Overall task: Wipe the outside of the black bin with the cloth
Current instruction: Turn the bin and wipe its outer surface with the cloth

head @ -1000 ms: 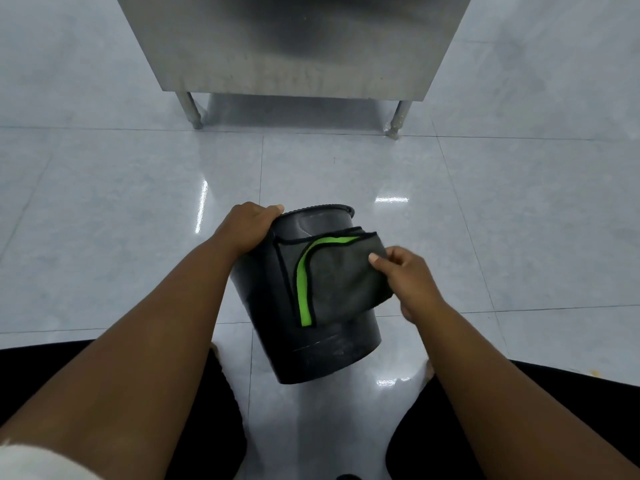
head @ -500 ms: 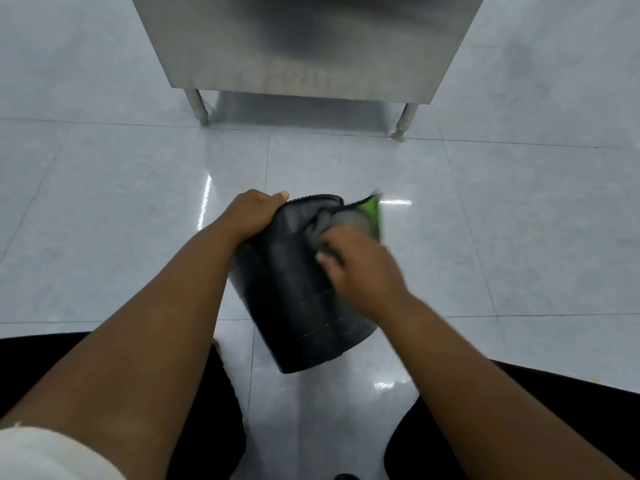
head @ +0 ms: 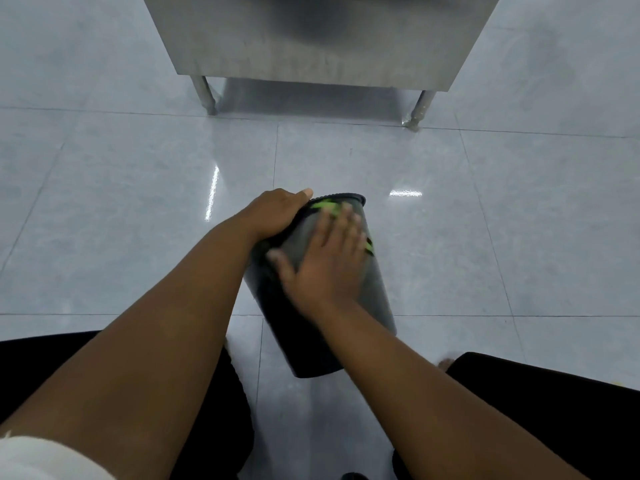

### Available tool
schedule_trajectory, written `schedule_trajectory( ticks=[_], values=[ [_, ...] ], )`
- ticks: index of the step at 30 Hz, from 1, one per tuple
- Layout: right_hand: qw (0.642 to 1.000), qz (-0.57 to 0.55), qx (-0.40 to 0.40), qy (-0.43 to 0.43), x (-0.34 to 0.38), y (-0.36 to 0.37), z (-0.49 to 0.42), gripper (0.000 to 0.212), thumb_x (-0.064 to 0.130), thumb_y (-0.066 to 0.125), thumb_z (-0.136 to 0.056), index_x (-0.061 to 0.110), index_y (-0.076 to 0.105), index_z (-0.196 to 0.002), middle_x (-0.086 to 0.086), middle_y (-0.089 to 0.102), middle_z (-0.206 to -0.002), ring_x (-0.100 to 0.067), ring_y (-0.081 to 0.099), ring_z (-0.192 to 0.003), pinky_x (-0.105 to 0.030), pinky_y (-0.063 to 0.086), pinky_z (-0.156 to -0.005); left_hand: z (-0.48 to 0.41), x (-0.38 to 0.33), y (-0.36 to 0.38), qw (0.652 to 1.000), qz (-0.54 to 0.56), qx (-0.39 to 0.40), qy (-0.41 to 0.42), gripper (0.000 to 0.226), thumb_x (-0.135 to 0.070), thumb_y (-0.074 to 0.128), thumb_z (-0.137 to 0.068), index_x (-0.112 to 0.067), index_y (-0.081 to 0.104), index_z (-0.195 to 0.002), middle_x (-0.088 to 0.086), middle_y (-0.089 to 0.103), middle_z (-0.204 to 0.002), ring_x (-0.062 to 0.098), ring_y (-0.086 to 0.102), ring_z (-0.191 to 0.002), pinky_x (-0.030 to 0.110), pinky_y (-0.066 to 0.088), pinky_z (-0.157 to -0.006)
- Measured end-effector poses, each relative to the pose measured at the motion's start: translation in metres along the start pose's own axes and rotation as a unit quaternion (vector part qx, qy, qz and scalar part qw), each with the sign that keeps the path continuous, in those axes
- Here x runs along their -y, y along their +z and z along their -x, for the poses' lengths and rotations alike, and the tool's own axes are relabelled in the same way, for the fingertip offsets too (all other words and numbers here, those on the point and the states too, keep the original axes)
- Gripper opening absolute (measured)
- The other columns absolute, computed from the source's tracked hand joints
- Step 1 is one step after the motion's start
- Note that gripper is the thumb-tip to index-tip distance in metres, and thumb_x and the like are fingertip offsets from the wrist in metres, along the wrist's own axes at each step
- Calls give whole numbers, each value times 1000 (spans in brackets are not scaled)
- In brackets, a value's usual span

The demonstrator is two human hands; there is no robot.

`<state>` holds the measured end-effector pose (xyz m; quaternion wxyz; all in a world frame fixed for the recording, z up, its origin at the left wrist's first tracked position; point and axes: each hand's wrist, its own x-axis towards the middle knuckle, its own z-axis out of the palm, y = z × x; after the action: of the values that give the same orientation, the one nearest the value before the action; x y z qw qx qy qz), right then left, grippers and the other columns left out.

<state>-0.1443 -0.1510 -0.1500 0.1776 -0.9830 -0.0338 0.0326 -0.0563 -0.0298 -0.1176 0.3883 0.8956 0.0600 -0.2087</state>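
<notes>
My left hand [head: 277,213] grips the rim of the tilted black bin [head: 298,337] on the floor [head: 138,237], fingers curled round it. My right hand [head: 329,268], fingers [head: 346,221] spread, presses the cloth [head: 304,233] flat against its side.

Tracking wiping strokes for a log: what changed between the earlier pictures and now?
The right hand gave up its pinch on the cloth's right edge, moved left onto the black bin, and now presses the cloth flat against the bin's side with spread fingers. The cloth now lies spread over that side. The left hand keeps its grip on the rim, and the bin stays tilted.
</notes>
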Motion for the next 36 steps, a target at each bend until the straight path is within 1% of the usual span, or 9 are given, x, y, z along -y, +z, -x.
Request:
schedule_trajectory(
  ticks=[4, 7, 12, 16, 21, 25, 28, 30, 36],
  values=[
    [885, 173, 65, -427, 1, 22, 24, 81, 64, 51, -91, 9, 44, -151, -20, 29, -163, -42, 9, -155, -57, -3, -124, -2, 12, -4, 999, 31, 4, -9, 61, -55, 36, -100, -4, 65, -81, 10, 65, -87, 27, 59, -85, 33, 40, -72],
    [820, 178, 62, -540, -28, 17, 26, 69, 57, 59, -89, 15, 55, -144, -11, 38, -161, -35, 18, -155, -56, 7, -124, -2, 14, -3, 1000, 14, -14, -5, 57, -52, 37, -101, -10, 59, -70, 13, 62, -89, 27, 56, -84, 33, 36, -75],
    [945, 18, -103, -311, -107, -6, 21, 57, 60, 63, -88, 33, 62, -138, -20, 50, -147, -44, 44, -138, -58, 36, -109, -3, 18, -1, 1000, 9, -27, -10, 57, -53, 39, -100, -12, 57, -65, 2, 56, -77, 30, 56, -88, 32, 35, -76],
    [988, 9, -27, -154, -115, -3, 19, 63, 64, 29, -101, 32, 41, -153, -12, 51, -145, -34, 54, -124, -46, 50, -94, -2, 18, 0, 999, 25, -43, -17, 59, -53, 40, -99, -7, 60, -67, 5, 60, -81, 29, 58, -87, 35, 40, -78],
    [947, -271, 99, 144, -87, -13, -18, 62, 53, 26, -106, 28, 16, -162, -10, 35, -162, -34, 37, -146, -43, 30, -117, -1, 17, 1, 998, 49, -32, -18, 58, -59, 40, -96, -12, 71, -83, 1, 66, -91, 26, 61, -94, 37, 45, -86],
    [994, 12, 3, -108, -29, 0, -3, 77, 61, 28, -96, 20, 21, -161, -17, 10, -169, -41, 3, -155, -55, 5, -125, -3, 24, -4, 986, 156, 18, -48, 63, -70, 41, -89, -17, 75, -90, 1, 73, -99, 21, 67, -96, 37, 47, -91],
    [870, 164, 71, -460, -6, 14, 14, 60, 57, 51, -92, 25, 57, -142, -8, 39, -160, -38, 14, -155, -59, 0, -124, 1, 27, -7, 971, 229, 31, -62, 63, -64, 40, -94, -14, 76, -84, 6, 74, -85, 22, 67, -81, 35, 49, -86],
    [790, 216, 96, -566, -12, 20, 3, 57, 56, 59, -89, 24, 64, -136, -1, 47, -156, -33, 20, -154, -54, 1, -125, 0, 30, -5, 974, 221, 28, -39, 63, -63, 39, -94, -13, 77, -82, 8, 76, -83, 24, 68, -82, 37, 50, -86],
    [956, -62, 20, -285, -80, 5, -35, 80, 62, 48, -94, 21, 27, -159, 2, 15, -169, -26, 5, -158, -42, 6, -127, 2, 41, -7, 985, 175, -2, -14, 76, -65, 40, -86, 7, 65, -84, 6, 63, -75, 20, 59, -77, 41, 47, -90]
  ],
)
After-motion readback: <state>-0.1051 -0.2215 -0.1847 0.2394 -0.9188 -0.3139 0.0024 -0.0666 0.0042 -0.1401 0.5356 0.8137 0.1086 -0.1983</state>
